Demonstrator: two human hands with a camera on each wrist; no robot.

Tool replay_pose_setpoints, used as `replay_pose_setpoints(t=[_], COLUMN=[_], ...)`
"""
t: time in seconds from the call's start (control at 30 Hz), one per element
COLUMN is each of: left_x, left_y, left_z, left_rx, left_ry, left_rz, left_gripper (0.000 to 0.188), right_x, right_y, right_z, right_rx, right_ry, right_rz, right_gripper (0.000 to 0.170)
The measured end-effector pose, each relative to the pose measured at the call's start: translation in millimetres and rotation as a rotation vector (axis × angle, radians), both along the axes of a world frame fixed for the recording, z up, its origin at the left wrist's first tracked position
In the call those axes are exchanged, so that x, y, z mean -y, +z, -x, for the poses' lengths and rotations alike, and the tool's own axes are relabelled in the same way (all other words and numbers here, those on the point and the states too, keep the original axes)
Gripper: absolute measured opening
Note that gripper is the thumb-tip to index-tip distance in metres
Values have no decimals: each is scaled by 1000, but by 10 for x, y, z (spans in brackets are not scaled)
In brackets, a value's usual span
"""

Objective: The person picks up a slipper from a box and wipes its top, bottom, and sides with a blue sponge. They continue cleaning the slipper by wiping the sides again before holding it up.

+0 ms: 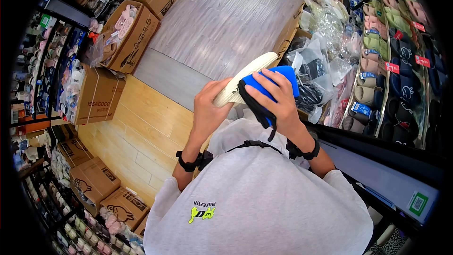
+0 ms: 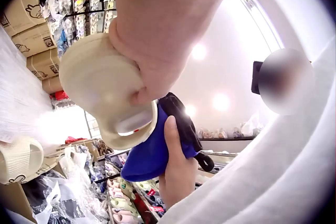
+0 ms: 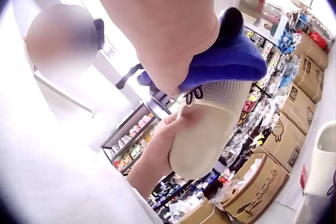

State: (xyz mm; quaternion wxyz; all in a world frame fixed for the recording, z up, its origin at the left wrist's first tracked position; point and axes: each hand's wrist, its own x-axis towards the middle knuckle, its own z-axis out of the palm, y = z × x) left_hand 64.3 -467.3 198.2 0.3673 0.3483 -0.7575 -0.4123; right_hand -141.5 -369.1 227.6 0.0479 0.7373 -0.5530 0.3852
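Observation:
My left hand (image 1: 209, 106) grips a cream slipper (image 1: 252, 68) near one end, held up in front of my chest. In the left wrist view my thumb lies on the slipper's smooth footbed (image 2: 97, 85). My right hand (image 1: 281, 103) holds a blue fuzzy cloth pad (image 1: 289, 76) with black trim and a dangling black cord (image 1: 272, 133). Its fingers spread over the pad, which lies against the slipper's side. Over in the right wrist view, the blue pad (image 3: 226, 61) overlaps the slipper's textured upper (image 3: 223, 95), where a small black marking shows.
Cardboard boxes (image 1: 101, 97) of footwear line the left side. Racks of slippers (image 1: 373, 71) stand on the right, beside plastic-wrapped goods (image 1: 316, 56). A counter edge (image 1: 368, 160) is close by my right arm. Another cream slipper (image 2: 20, 158) shows at the left wrist view's edge.

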Motion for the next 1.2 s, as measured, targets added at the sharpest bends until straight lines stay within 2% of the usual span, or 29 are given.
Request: replay_pose_setpoints(t=[0.17, 0.37, 0.6, 0.7, 0.83, 0.9, 1.07, 1.2], left_x=[-11, 8, -23, -55, -58, -77, -71, -78], left_y=[2, 4, -25, 5, 2, 4, 1, 39], left_z=[66, 45, 83, 98, 90, 104, 88, 42], left_rx=[-10, -2, -25, -22, -18, -13, 2, 3], left_ry=[-14, -21, -45, -34, -50, -58, -56, -33], left_rz=[-26, -19, -49, -8, -49, -54, -21, -11], left_gripper=[52, 50, 53, 53, 53, 52, 51, 51], right_x=[-94, -48, -207, -189, -136, -176, -259, -164], right_y=[-24, -14, -78, -13, -53, -51, -93, -66], right_z=[-61, 118, -106, 21, 29, -22, -168, -23], right_rx=[-205, -42, -274, -193, 19, -79, -224, -138], right_ry=[89, -31, 59, 41, -115, -142, -20, -26], right_rz=[-45, 2, -42, -44, 40, 17, -54, -36], right_gripper=[43, 44, 42, 42, 45, 45, 43, 42])
